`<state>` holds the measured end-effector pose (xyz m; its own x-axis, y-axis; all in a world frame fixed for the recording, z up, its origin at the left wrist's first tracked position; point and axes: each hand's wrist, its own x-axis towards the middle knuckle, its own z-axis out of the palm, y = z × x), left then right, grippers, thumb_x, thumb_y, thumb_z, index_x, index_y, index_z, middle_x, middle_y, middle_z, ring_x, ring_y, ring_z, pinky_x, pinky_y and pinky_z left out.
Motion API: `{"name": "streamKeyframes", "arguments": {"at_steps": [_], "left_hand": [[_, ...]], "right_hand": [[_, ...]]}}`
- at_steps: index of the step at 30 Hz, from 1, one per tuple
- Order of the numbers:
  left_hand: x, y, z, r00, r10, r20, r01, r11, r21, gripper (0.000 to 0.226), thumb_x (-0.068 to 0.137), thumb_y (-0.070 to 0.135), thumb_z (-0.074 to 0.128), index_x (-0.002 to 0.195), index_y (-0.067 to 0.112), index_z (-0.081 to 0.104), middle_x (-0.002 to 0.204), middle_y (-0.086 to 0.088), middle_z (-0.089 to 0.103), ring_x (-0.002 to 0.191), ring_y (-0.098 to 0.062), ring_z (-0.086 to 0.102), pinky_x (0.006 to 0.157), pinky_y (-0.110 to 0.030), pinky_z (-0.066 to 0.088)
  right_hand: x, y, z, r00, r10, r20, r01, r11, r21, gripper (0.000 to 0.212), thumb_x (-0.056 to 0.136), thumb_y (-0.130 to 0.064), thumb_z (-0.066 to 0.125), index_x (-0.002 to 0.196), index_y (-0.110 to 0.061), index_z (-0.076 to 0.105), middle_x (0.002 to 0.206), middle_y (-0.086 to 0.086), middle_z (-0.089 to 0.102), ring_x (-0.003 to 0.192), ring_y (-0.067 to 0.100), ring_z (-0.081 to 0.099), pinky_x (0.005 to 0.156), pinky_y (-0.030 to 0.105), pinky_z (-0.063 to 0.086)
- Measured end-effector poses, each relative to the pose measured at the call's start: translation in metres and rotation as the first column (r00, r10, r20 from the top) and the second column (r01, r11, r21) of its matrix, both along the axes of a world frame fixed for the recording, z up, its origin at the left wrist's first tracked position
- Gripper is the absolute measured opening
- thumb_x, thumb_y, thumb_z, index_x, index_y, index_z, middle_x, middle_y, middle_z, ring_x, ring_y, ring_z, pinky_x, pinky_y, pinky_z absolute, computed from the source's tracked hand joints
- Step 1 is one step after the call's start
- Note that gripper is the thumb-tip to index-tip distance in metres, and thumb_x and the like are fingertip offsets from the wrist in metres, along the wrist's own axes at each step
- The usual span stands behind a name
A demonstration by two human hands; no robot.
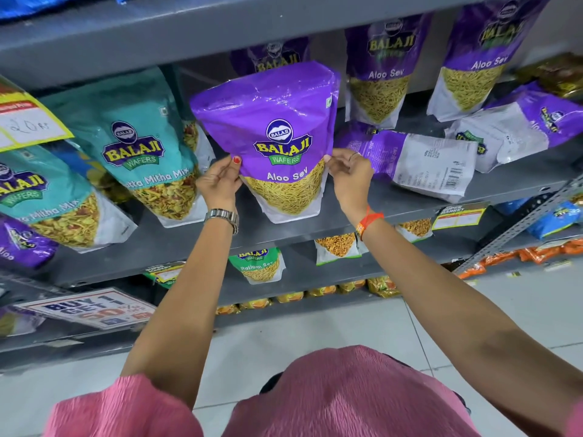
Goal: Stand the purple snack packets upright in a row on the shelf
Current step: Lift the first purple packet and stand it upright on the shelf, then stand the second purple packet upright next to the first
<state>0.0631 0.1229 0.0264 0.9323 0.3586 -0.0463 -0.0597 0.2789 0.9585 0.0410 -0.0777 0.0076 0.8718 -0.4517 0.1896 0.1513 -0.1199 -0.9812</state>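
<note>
Holding the purple Aloo Sev packet [268, 137] upright on the grey shelf [362, 212] | my left hand [219, 181] pinched its left edge, my right hand [350, 175] its right edge | teal packet [138, 146] stood just left of it | fallen purple packets [419, 159] lay flat to its right

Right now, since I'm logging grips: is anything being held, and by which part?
Yes: the purple Aloo Sev packet, pinched at its side edges about mid-height, left hand on one edge, right hand on the other.
</note>
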Motion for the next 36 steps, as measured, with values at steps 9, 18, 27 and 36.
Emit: {"name": "streamKeyframes", "arguments": {"at_steps": [9, 18, 27, 36], "left_hand": [[0.003, 0.004, 0.001, 0.999, -0.003, 0.032, 0.001, 0.999, 0.039, 0.012, 0.081, -0.003, 0.058, 0.087, 0.003, 0.067, 0.056, 0.018, 0.07, 0.056, 0.005, 0.063, 0.057, -0.017, 0.057], [-0.051, -0.037, -0.039, 0.854, 0.502, 0.136, -0.515, 0.853, 0.086, 0.027, 0.082, -0.002, 0.052, 0.108, 0.0, 0.051, 0.105, -0.011, 0.052, 0.09, -0.009, 0.055, 0.078, -0.013, 0.046], [-0.085, -0.162, -0.099, 0.958, 0.071, -0.279, -0.055, 0.996, 0.066, 0.039, 0.081, -0.014, 0.041, 0.065, 0.019, 0.056, 0.059, 0.001, 0.059, 0.043, 0.001, 0.056, 0.043, -0.013, 0.043], [-0.042, -0.223, -0.062, 0.909, -0.172, -0.381, 0.105, 0.976, -0.189, 0.015, 0.088, -0.002, 0.043, 0.087, 0.008, 0.054, 0.064, 0.0, 0.058, 0.065, -0.011, 0.05, 0.05, -0.013, 0.046]], "right_hand": [[0.001, 0.0, 0.004, 0.997, 0.073, 0.012, -0.073, 0.997, 0.01, 0.014, 0.084, 0.0, 0.059, 0.095, 0.004, 0.066, 0.087, 0.006, 0.067, 0.062, -0.012, 0.06, 0.063, 0.004, 0.048], [0.002, -0.065, -0.008, 0.984, -0.105, -0.146, -0.047, 0.634, -0.772, 0.043, 0.077, -0.015, 0.064, 0.12, -0.011, 0.055, 0.119, 0.017, 0.063, 0.114, 0.035, 0.053, 0.096, 0.042, 0.047], [0.014, -0.115, -0.032, 0.948, -0.151, -0.279, -0.273, 0.063, -0.96, 0.045, 0.087, -0.007, 0.043, 0.131, -0.015, 0.041, 0.138, 0.018, 0.046, 0.127, 0.041, 0.039, 0.109, 0.058, 0.026], [0.014, -0.15, -0.003, 1.0, 0.004, -0.029, -0.029, 0.211, -0.977, 0.035, 0.074, -0.044, 0.061, 0.092, -0.014, 0.068, 0.079, 0.011, 0.074, 0.073, 0.03, 0.068, 0.069, 0.035, 0.056]]}}
